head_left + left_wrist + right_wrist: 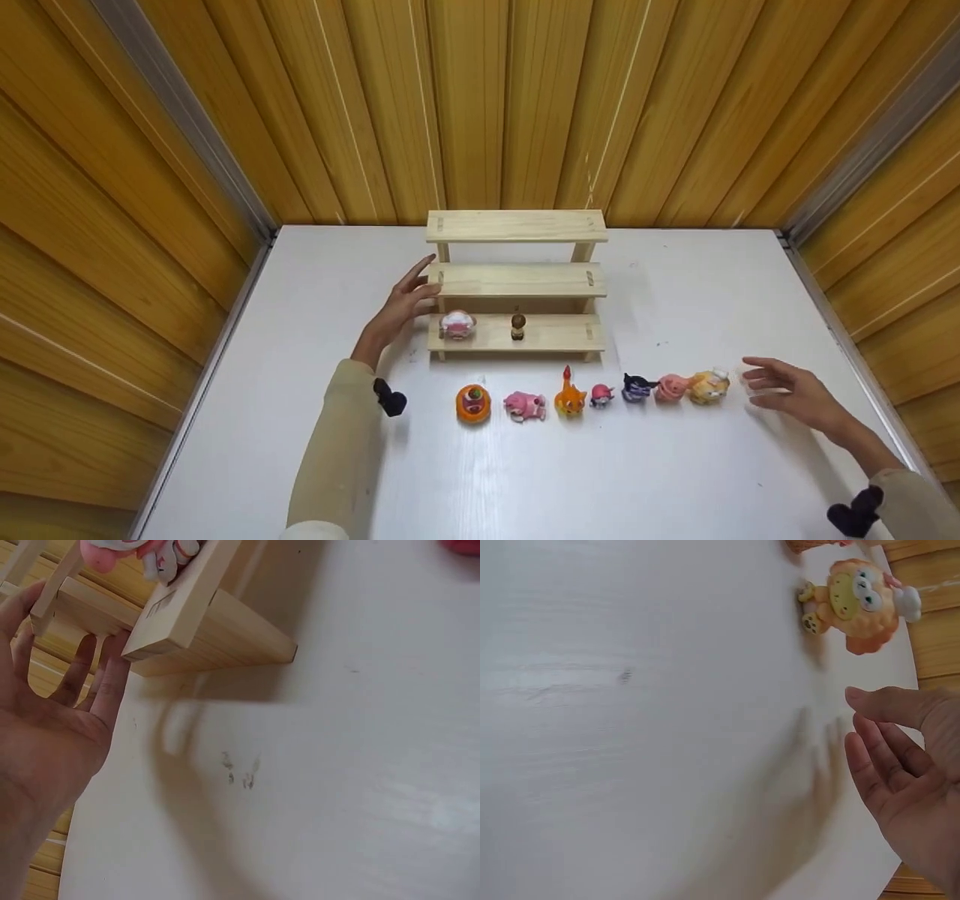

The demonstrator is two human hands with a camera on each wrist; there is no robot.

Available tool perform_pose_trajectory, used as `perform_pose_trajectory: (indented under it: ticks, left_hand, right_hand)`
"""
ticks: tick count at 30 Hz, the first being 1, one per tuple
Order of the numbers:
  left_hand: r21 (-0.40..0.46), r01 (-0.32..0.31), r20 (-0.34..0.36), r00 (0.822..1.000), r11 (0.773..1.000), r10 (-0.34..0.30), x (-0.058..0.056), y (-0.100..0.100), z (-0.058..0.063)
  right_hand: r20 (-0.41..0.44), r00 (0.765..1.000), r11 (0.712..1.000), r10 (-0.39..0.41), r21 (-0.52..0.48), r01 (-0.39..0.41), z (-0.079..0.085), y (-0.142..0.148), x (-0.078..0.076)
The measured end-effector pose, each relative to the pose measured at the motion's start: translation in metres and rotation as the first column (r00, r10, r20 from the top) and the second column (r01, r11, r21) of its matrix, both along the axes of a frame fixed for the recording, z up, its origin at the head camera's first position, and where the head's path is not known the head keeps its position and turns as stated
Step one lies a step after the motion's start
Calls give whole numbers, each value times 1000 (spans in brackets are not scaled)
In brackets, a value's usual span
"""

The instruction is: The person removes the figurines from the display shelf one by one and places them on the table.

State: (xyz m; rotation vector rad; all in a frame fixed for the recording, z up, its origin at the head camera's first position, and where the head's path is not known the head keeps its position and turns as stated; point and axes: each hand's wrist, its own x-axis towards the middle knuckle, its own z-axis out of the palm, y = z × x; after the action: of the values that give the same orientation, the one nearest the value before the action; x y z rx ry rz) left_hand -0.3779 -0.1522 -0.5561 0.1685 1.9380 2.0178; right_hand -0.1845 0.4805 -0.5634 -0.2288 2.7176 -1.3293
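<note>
In the head view my left hand is at the left end of a three-step wooden shelf, its thumb touching the middle step and its fingers fairly straight. The left wrist view shows this hand beside the shelf's end. On the bottom step stand a pink-and-white figurine and a small brown-headed figurine. My right hand hovers over the table with loosely bent fingers, holding nothing. Nearest to it sits a yellow-orange lion-like figurine, apart from the fingertips.
Along the table, before the shelf, runs a row of figurines: orange round, pink lying, orange with red-tipped tail, small pink-red, dark and pink. Wood-patterned walls enclose the back and sides.
</note>
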Motion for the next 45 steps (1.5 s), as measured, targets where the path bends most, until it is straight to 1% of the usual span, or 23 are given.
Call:
perform_pose_trajectory:
  ticks: [4,7,12,15,21,26,30,35,40,45]
  left_hand:
    - [-27,-2,6,1000,1000,2,-2,1,2]
    - [-34,1,0,1000,999,-1,-2,0,3]
    - [-45,10,-22,1000,999,-11,-2,-1,1]
    - [-58,20,-22,1000,998,-21,-3,-1,0]
    - [-55,24,-31,999,998,-26,-3,-3,-3]
    - [-57,29,-23,999,998,-30,-4,-3,-4]
    - [-51,33,-12,999,998,-34,-6,-4,-3]
    - [-50,29,-8,1000,998,-29,-5,-6,-4]
    - [-36,33,2,999,999,-33,-4,-6,-6]
    - [-5,33,-3,999,999,-33,-4,-1,-8]
  right_hand:
    - [-11,999,999,-45,-6,45,13,7,-10]
    - [-29,998,998,-58,-19,57,23,6,-19]
    - [-53,995,997,-79,-25,78,39,-6,-37]
    - [-56,994,996,-90,-17,89,49,-16,-48]
    - [-53,997,998,-52,-49,49,68,-37,-72]
    - [-28,1000,999,12,-34,-13,78,-62,-84]
    - [11,997,997,71,-30,-71,83,-87,-91]
    - [85,986,989,143,-53,-139,83,-119,-101]
    - [105,971,974,217,-83,-209,77,-146,-111]
    - [120,952,957,281,-109,-269,67,-167,-117]
